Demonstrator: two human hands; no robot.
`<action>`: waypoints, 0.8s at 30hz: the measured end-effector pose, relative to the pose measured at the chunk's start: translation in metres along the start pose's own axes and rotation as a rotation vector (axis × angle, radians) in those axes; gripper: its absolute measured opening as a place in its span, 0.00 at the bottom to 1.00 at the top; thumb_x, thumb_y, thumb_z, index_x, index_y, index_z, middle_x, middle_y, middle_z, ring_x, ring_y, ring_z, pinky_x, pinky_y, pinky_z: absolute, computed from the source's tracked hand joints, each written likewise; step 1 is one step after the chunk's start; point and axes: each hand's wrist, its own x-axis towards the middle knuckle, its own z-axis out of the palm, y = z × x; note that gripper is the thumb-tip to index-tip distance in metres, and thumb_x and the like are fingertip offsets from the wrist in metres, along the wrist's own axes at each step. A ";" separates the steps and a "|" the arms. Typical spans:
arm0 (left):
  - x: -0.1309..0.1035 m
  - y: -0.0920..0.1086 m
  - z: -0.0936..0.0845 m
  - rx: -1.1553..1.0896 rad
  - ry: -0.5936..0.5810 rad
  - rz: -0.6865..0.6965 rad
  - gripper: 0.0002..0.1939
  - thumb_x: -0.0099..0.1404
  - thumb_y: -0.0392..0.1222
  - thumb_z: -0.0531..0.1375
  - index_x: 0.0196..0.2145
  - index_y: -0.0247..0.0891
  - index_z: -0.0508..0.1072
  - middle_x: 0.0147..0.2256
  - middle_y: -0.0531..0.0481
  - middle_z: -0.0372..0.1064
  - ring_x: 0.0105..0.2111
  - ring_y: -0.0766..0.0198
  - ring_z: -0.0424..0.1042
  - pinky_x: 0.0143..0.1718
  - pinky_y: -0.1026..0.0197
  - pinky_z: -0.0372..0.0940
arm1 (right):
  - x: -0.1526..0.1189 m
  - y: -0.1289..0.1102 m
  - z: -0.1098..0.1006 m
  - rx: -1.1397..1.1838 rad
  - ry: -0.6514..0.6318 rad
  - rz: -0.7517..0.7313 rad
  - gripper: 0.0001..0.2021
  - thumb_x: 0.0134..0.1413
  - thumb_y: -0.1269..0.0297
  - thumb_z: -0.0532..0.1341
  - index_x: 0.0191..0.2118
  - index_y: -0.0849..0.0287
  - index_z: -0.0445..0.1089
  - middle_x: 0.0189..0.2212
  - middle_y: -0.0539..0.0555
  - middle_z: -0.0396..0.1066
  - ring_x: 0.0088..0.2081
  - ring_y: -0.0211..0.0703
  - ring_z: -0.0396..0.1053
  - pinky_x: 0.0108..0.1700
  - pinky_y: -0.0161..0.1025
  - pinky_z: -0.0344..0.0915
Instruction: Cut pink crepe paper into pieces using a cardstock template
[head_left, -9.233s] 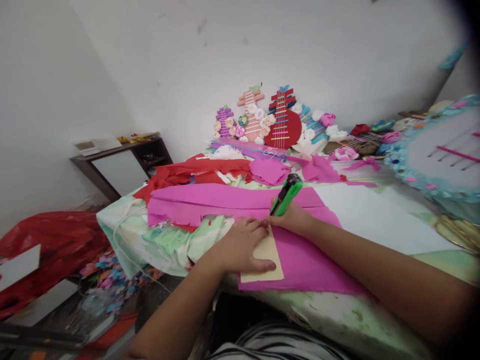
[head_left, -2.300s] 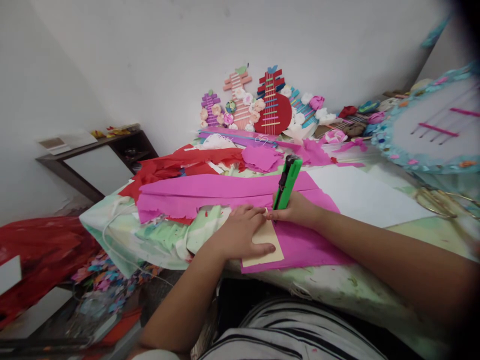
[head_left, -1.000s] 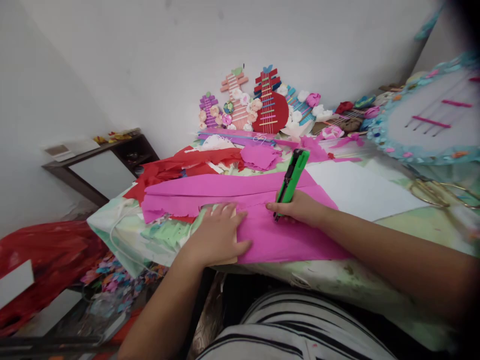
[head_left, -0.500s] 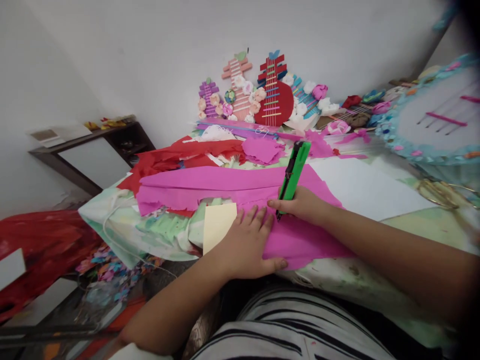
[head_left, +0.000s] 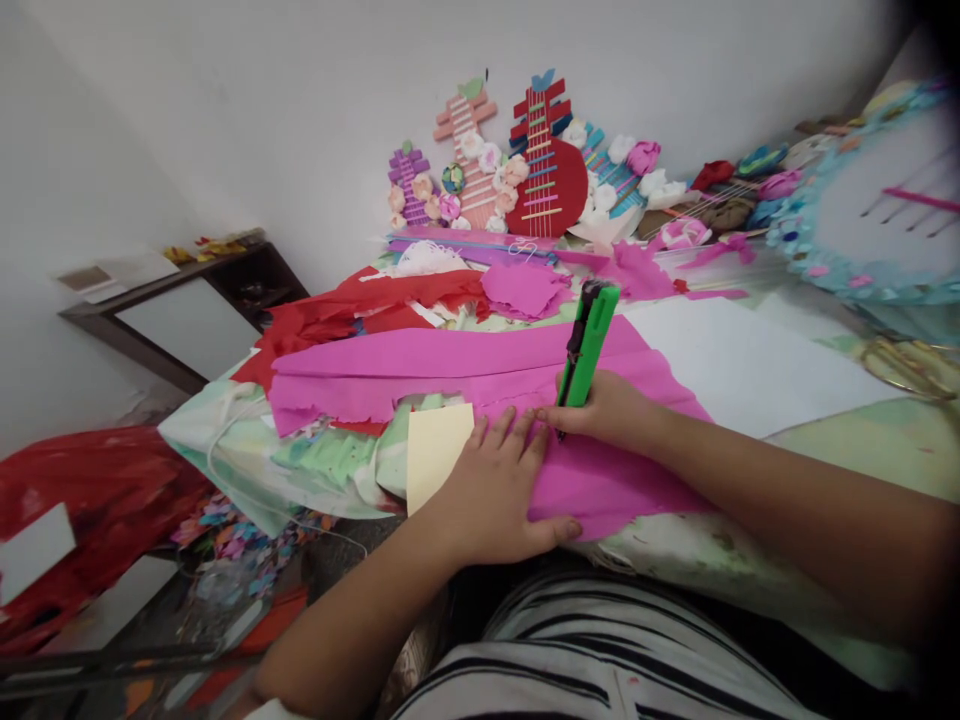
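Note:
My left hand [head_left: 495,490] lies flat with its fingers apart. It presses on a sheet of bright pink crepe paper [head_left: 622,480] and on the edge of a pale yellow card [head_left: 431,450]. Close to those fingertips, my right hand [head_left: 604,415] is closed around a green and black box cutter [head_left: 590,345]. The cutter stands nearly upright, its lower end at the pink paper. Whether the blade touches the paper is too small to tell. The pink paper runs left across the table in a long strip with a ragged lower edge.
Red crepe paper [head_left: 322,320] and a white sheet [head_left: 720,360] lie beyond the pink paper. Colourful paper instruments [head_left: 551,190] lean on the wall. Gold-handled scissors [head_left: 900,362] lie at the right, near a blue-rimmed round craft [head_left: 870,210]. A dark shelf [head_left: 187,300] stands left.
The whole view has shifted slightly. My right hand and the box cutter have moved only a little, still beside the left fingertips. My left hand stays flat on the paper.

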 end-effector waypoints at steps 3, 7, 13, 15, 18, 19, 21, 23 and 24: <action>0.000 0.000 0.000 0.001 0.004 0.000 0.46 0.53 0.69 0.41 0.58 0.29 0.43 0.58 0.34 0.40 0.58 0.46 0.36 0.55 0.44 0.35 | 0.000 -0.001 0.001 -0.008 -0.001 0.004 0.19 0.35 0.46 0.58 0.19 0.60 0.64 0.16 0.49 0.62 0.21 0.35 0.58 0.23 0.33 0.54; 0.000 0.000 0.000 0.006 0.000 0.003 0.46 0.53 0.69 0.40 0.58 0.28 0.43 0.58 0.33 0.39 0.58 0.45 0.36 0.55 0.43 0.36 | -0.003 -0.003 -0.001 -0.006 0.004 0.011 0.18 0.35 0.48 0.59 0.19 0.61 0.64 0.16 0.49 0.63 0.21 0.35 0.59 0.22 0.33 0.53; 0.000 0.002 -0.002 0.030 -0.001 0.000 0.47 0.53 0.69 0.41 0.59 0.29 0.41 0.59 0.34 0.36 0.58 0.46 0.35 0.55 0.44 0.36 | -0.005 -0.003 -0.004 0.037 0.044 0.031 0.16 0.36 0.51 0.59 0.19 0.61 0.63 0.18 0.49 0.64 0.23 0.36 0.61 0.25 0.33 0.56; -0.001 0.002 -0.003 0.035 -0.003 -0.003 0.46 0.53 0.69 0.41 0.58 0.29 0.42 0.59 0.34 0.36 0.58 0.46 0.36 0.55 0.44 0.36 | -0.005 -0.002 -0.004 0.065 0.023 0.009 0.16 0.37 0.51 0.59 0.19 0.61 0.62 0.18 0.49 0.64 0.23 0.36 0.61 0.26 0.33 0.57; -0.001 0.002 -0.003 0.039 -0.004 -0.007 0.47 0.53 0.69 0.40 0.58 0.29 0.43 0.58 0.33 0.38 0.58 0.46 0.36 0.55 0.44 0.36 | -0.006 -0.002 -0.004 0.070 -0.042 -0.023 0.17 0.37 0.49 0.58 0.19 0.61 0.61 0.17 0.49 0.64 0.23 0.36 0.61 0.26 0.34 0.58; -0.001 0.001 -0.003 0.039 -0.003 -0.006 0.47 0.53 0.69 0.40 0.58 0.28 0.43 0.58 0.33 0.39 0.58 0.46 0.36 0.55 0.44 0.37 | -0.006 -0.002 -0.004 0.059 -0.053 -0.022 0.17 0.37 0.49 0.58 0.19 0.61 0.61 0.17 0.49 0.64 0.23 0.36 0.61 0.26 0.34 0.58; -0.001 0.001 -0.002 0.038 0.001 -0.003 0.47 0.53 0.69 0.40 0.58 0.28 0.43 0.58 0.33 0.39 0.58 0.46 0.37 0.55 0.44 0.37 | -0.006 -0.003 -0.004 0.038 -0.055 -0.013 0.18 0.37 0.48 0.58 0.19 0.61 0.61 0.17 0.49 0.64 0.22 0.36 0.61 0.26 0.33 0.57; -0.001 0.001 -0.001 0.034 0.009 -0.002 0.47 0.53 0.69 0.40 0.58 0.28 0.43 0.58 0.33 0.39 0.58 0.46 0.37 0.55 0.44 0.37 | -0.006 -0.004 -0.003 0.026 -0.049 -0.001 0.19 0.36 0.47 0.58 0.19 0.61 0.61 0.17 0.49 0.63 0.23 0.35 0.60 0.25 0.33 0.57; -0.001 0.001 0.000 0.032 0.013 -0.001 0.47 0.53 0.69 0.40 0.58 0.28 0.43 0.58 0.33 0.39 0.58 0.46 0.37 0.55 0.44 0.36 | -0.006 -0.004 -0.003 0.021 -0.047 0.006 0.19 0.36 0.47 0.58 0.19 0.61 0.62 0.17 0.49 0.63 0.22 0.35 0.60 0.25 0.33 0.56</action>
